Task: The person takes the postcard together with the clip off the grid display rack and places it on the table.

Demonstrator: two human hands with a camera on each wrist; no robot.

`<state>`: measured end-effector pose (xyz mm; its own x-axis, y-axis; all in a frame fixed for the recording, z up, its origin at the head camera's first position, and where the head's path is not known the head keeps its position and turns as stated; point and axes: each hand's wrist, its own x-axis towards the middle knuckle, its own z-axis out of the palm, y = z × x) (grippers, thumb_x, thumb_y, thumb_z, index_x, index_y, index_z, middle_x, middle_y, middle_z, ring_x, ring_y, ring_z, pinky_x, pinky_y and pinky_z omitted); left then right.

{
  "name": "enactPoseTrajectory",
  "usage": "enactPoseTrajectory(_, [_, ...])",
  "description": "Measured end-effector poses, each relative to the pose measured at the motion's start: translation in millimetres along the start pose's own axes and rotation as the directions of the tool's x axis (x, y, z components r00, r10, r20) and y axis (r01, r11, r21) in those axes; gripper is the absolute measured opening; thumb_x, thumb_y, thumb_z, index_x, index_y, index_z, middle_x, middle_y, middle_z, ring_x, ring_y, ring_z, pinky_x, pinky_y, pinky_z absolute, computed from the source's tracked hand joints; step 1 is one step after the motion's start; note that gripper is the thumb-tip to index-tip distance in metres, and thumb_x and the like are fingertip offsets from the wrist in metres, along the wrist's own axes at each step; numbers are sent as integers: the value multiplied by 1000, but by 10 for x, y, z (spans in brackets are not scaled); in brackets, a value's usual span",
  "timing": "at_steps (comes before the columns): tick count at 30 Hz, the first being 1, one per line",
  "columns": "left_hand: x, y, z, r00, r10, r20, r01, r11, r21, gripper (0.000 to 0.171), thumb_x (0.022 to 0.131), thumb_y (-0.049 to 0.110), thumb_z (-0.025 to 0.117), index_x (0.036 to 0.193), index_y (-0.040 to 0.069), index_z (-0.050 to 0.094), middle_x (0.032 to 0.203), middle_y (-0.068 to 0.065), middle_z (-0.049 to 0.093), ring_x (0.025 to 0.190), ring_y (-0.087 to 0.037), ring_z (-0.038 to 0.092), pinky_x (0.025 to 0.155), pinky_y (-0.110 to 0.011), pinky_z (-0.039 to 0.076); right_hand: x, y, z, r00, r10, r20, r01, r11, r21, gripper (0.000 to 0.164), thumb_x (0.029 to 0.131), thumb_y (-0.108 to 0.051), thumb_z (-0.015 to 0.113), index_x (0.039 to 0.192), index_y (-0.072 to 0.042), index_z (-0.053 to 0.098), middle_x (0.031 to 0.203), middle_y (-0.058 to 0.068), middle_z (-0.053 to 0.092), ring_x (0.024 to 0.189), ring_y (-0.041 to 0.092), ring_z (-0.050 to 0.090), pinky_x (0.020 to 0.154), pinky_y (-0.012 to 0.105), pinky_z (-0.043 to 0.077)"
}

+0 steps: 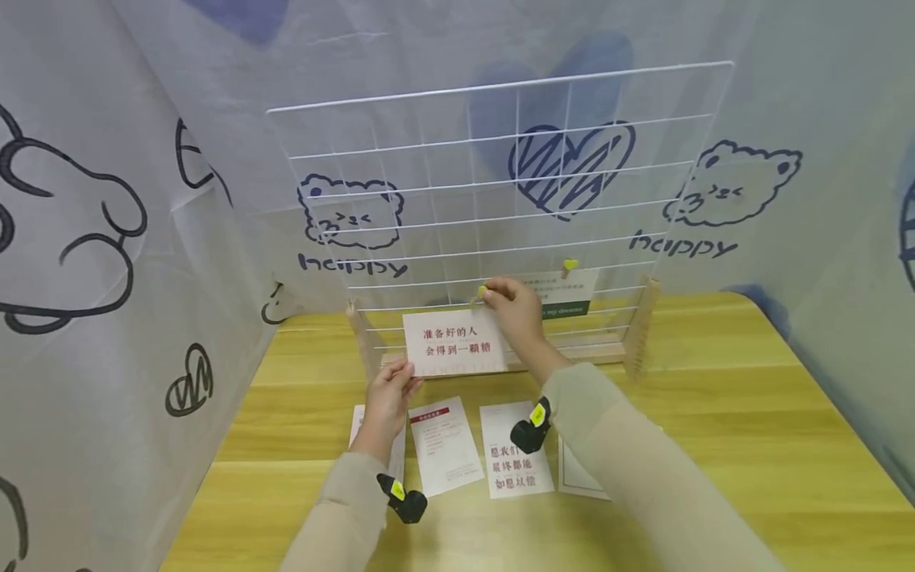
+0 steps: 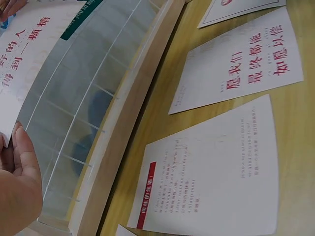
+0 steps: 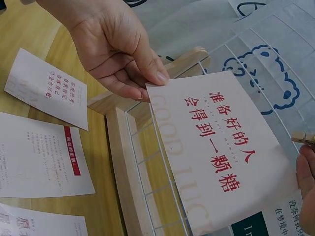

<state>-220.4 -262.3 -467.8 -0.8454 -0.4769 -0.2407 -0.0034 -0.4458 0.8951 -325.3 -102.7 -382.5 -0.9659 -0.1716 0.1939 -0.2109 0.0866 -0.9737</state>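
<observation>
A white card with red Chinese writing (image 1: 454, 342) is held up in front of a white wire grid (image 1: 457, 218). My left hand (image 1: 389, 397) pinches its lower left corner between thumb and fingers, as the right wrist view also shows. At the card's upper right, my right hand (image 1: 516, 314) pinches a small wooden clothespin (image 3: 303, 137) with a yellow heart on it. The clothespin is close to the card's top edge and the grid wires. Behind my right hand, a white and green card (image 1: 572, 294) hangs from the grid by another yellow-heart clothespin (image 1: 569, 268).
The grid stands in a wooden base (image 2: 123, 113) on the wood-grain table (image 1: 722, 413). Several cards lie in a row before it, among them one with a red heading (image 1: 447, 445) and one with large writing (image 1: 516, 461). A patterned cloth (image 1: 457, 48) hangs behind.
</observation>
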Motion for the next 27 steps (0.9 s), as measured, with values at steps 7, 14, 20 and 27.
enactPoseTrajectory(7, [-111,-115,-81,1000,-10,-1,10,1000,23,17,85,1,49,101,-6,49,84,-5,51,69,-10,54,74,-22,48,-137,96,-166,998,34,53,-39,995,94,19,80,0,57,98,6,57,93,15,59,83,20,58,72,20,48])
enactPoseTrajectory(14, [-228,-218,-201,998,-45,41,42,997,59,11,86,4,49,95,-3,51,84,-6,53,71,-11,56,73,-22,48,-285,225,-310,993,63,97,-76,986,145,21,81,2,55,100,9,55,94,19,57,79,17,58,73,23,48])
enactPoseTrajectory(20, [-321,-303,-310,997,-64,48,59,994,95,17,85,2,51,98,-7,48,84,-8,50,68,-12,56,72,-24,48,-426,344,-445,987,100,124,-117,984,133,22,82,0,55,102,9,55,95,18,58,77,14,59,74,23,48])
enactPoseTrajectory(27, [-437,-414,-395,994,-87,58,80,990,112,7,83,-1,52,90,-3,51,82,-7,51,67,-13,56,70,-24,49,-618,478,-605,985,117,129,-146,959,244,25,82,4,53,104,15,50,96,20,56,77,13,59,77,27,47])
